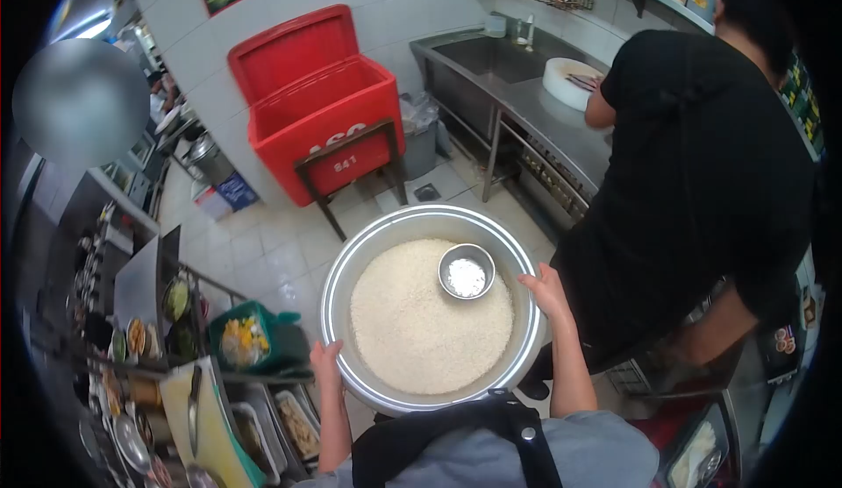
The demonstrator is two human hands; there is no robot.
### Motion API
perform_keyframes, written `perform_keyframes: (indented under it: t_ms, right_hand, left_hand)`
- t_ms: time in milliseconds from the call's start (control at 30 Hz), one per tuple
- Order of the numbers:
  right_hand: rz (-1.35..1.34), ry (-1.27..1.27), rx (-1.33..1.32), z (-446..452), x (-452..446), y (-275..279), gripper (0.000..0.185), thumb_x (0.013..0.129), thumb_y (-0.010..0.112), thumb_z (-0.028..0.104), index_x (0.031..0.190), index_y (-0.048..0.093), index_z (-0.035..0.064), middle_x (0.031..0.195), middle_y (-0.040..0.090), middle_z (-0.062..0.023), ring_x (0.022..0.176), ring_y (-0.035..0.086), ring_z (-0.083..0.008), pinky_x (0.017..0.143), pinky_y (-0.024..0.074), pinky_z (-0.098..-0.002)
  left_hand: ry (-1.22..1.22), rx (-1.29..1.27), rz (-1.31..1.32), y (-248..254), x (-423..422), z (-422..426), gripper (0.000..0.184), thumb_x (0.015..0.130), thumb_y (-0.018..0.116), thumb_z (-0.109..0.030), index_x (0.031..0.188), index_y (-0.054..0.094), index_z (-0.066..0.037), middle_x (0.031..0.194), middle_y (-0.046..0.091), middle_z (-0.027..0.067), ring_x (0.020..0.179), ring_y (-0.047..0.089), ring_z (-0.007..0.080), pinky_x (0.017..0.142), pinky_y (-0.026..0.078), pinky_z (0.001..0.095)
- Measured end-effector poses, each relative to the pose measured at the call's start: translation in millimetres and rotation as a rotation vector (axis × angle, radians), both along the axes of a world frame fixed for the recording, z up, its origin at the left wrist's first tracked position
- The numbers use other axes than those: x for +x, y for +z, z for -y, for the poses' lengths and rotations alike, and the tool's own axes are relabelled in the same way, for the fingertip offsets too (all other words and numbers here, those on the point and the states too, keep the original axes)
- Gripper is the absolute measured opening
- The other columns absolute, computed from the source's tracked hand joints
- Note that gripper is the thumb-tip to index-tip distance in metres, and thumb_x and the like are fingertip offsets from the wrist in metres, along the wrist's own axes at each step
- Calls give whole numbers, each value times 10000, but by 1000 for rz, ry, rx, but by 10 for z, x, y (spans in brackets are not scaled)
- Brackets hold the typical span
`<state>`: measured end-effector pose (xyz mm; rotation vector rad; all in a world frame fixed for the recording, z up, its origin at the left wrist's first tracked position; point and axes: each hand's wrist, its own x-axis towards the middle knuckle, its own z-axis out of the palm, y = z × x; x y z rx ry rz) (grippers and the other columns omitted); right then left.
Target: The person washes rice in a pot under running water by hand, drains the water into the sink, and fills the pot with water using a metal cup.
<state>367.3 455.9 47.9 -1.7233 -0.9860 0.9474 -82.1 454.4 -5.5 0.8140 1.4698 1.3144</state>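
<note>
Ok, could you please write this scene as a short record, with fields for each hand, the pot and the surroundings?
Left hand: left hand at the left rim of the large metal pot
Right hand: right hand at the pot's right rim
Pot contents: white rice, with a small metal bowl on it
Bowl contents: bright white; cannot tell what
Ahead: red cooler, lid open
Right: co-worker in black, at the steel sink counter
Lower left: knife on a cutting board
</note>
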Motion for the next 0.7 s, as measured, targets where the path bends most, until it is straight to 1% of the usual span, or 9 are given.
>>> perform_keyframes:
  t_ms: [100,233,267,333,400,467,500,600,700]
  right_hand:
    - [18,-143,-3,-421,173,-83,446,753,636,189,1078,569,-109,1043,634,-218,970,615,-251,854,444,-332]
    - [54,-328,-25,-878,451,-297,496,762,630,175,1124,525,-147,1087,617,-219,988,599,-231,870,437,-319]
    - [-77,-319,-51,-1033,296,214,479,764,626,148,1135,522,-137,1066,621,-199,960,598,-208,850,446,-310]
    - [-52,-392,-25,-1384,472,7,443,765,622,137,1122,542,-114,1035,630,-180,932,600,-197,830,452,-304]
    - [-9,-448,-9,-1730,736,-200,409,766,618,125,1109,561,-91,1004,638,-160,905,602,-186,810,457,-298]
    - [-3,-474,44,-2210,852,-70,335,763,616,112,1051,587,-56,929,648,-122,830,601,-154,753,465,-289]
    - [-3,-483,39,-2677,1016,-27,335,763,616,112,1051,587,-56,929,648,-122,830,601,-154,753,465,-289]
    - [-51,-466,58,-3375,1289,108,250,765,613,101,967,580,-43,843,635,-68,739,575,-109,679,455,-269]
    - [-40,-498,120,-4029,1469,158,255,773,609,103,980,579,-43,855,632,-70,748,576,-116,683,455,-269]
  left_hand:
    - [-85,-5,12,162,271,-876,234,734,615,-92,927,574,33,816,609,90,700,562,157,641,455,298]
    - [-224,-27,17,99,588,-2088,213,732,617,-100,905,575,19,786,598,67,687,554,149,635,446,292]
    - [-288,-29,-17,161,734,-2382,203,733,617,-102,895,574,13,782,594,60,688,552,145,634,442,287]
    - [-383,-31,-48,165,970,-2972,187,736,617,-106,883,583,4,791,596,51,691,550,134,628,434,271]
    - [-416,-38,-12,-152,1202,-3502,190,737,617,-105,889,585,4,800,601,52,694,554,132,630,436,271]
    - [-435,-39,2,-162,1401,-4048,192,739,616,-103,896,588,4,809,606,54,698,558,130,632,437,271]
    - [-447,-24,41,-141,1596,-4548,196,742,614,-101,905,588,4,814,609,56,704,560,129,639,439,268]
    - [-439,-37,70,-65,1874,-5195,209,748,610,-98,927,586,7,829,615,61,723,566,129,659,442,263]
    - [-455,-11,106,6,2193,-5934,229,755,605,-93,956,586,14,852,622,67,745,574,132,686,445,261]
